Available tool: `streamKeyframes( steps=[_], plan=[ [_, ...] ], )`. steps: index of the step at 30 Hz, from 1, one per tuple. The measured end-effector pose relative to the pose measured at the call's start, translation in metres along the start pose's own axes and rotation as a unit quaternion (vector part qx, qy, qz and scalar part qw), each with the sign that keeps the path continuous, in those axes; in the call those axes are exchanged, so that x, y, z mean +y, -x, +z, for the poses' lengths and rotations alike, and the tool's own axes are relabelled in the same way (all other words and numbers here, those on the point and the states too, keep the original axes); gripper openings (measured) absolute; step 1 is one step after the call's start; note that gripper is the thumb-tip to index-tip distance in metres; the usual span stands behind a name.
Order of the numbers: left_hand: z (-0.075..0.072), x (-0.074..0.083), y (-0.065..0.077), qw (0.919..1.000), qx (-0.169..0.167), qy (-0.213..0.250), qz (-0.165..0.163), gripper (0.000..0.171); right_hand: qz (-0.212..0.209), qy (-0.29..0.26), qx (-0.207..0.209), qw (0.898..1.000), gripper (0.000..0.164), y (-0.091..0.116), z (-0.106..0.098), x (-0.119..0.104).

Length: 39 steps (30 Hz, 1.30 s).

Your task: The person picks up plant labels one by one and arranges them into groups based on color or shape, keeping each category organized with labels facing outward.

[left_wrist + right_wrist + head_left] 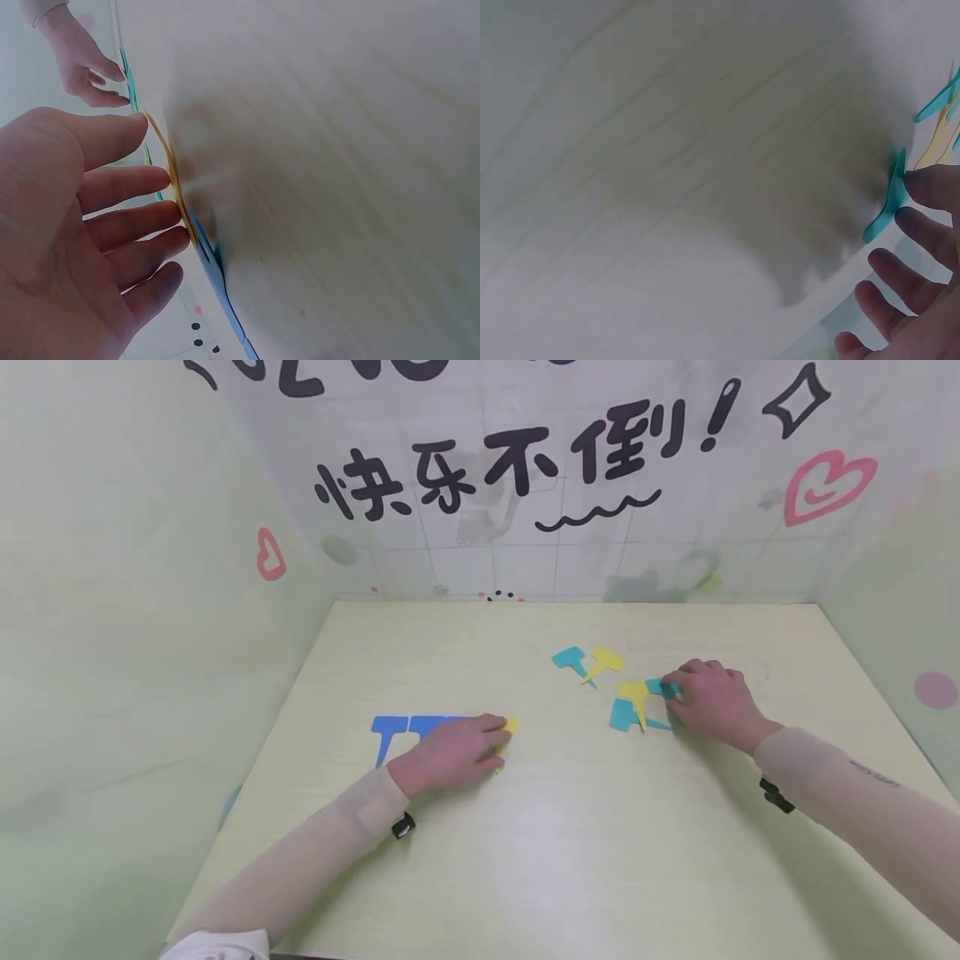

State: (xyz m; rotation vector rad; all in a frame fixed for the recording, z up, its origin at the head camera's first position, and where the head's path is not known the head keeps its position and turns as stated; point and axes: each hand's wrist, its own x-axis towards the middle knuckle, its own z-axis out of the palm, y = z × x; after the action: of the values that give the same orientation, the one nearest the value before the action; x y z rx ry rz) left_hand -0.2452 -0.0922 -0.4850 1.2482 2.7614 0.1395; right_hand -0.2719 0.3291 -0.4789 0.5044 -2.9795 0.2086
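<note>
Left hand (pixel 453 752), fingers loose, touches a yellow tag (pixel 512 726), probably to square it with the blue tags (pixel 427 725); right hand (pixel 711 697), half spread, touches a teal tag (pixel 890 199), pinch unclear.

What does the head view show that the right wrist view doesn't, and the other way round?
Only the head view shows the left hand over a row of blue tags, a yellow tag at its fingertips, and the dark lettering on the backdrop.

Only the right wrist view shows the palm side of the right hand, with thumb and forefinger touching a teal tag.

Both show the right hand among the teal tags, more yellow tags nearby, and the pale table.
</note>
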Motion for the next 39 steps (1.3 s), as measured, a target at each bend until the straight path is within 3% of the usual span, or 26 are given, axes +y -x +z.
streamKeyframes(
  steps=[3, 7, 11, 15, 20, 29, 34, 39],
  plan=[
    [0.0, -0.001, 0.001, 0.9999, 0.01, 0.001, 0.0, 0.046, -0.014, -0.037, 0.001, 0.999, 0.039, -0.005, 0.0, 0.0],
    [-0.001, -0.001, 0.003, 0.9998, 0.018, 0.002, -0.008, 0.047, -0.044, -0.079, -0.026, 0.996, 0.058, -0.012, 0.001, 0.0],
    [-0.001, -0.002, 0.004, 0.9998, 0.016, 0.003, -0.014, 0.05, -0.051, -0.079, -0.059, 0.994, 0.078, -0.016, 0.005, -0.002],
    [0.0, -0.003, 0.004, 0.9998, 0.013, 0.002, -0.012, 0.052, -0.04, -0.068, -0.07, 0.994, 0.089, -0.019, 0.012, -0.002],
    [0.003, -0.004, 0.003, 0.9999, 0.01, 0.006, -0.011, 0.052, -0.023, -0.074, -0.054, 0.996, 0.088, -0.02, 0.016, -0.001],
    [0.002, -0.006, 0.004, 0.9999, 0.008, 0.006, -0.012, 0.056, -0.016, -0.061, 0.015, 0.998, 0.074, -0.019, 0.017, -0.007],
    [0.0, -0.005, 0.004, 0.9996, 0.003, 0.021, -0.017, 0.056, -0.002, -0.069, 0.011, 0.998, 0.064, -0.02, 0.017, -0.007],
    [0.0, -0.005, 0.004, 0.9996, -0.003, 0.022, -0.019, 0.056, 0.003, -0.113, -0.004, 0.994, 0.058, -0.021, 0.015, -0.002]
  ],
)
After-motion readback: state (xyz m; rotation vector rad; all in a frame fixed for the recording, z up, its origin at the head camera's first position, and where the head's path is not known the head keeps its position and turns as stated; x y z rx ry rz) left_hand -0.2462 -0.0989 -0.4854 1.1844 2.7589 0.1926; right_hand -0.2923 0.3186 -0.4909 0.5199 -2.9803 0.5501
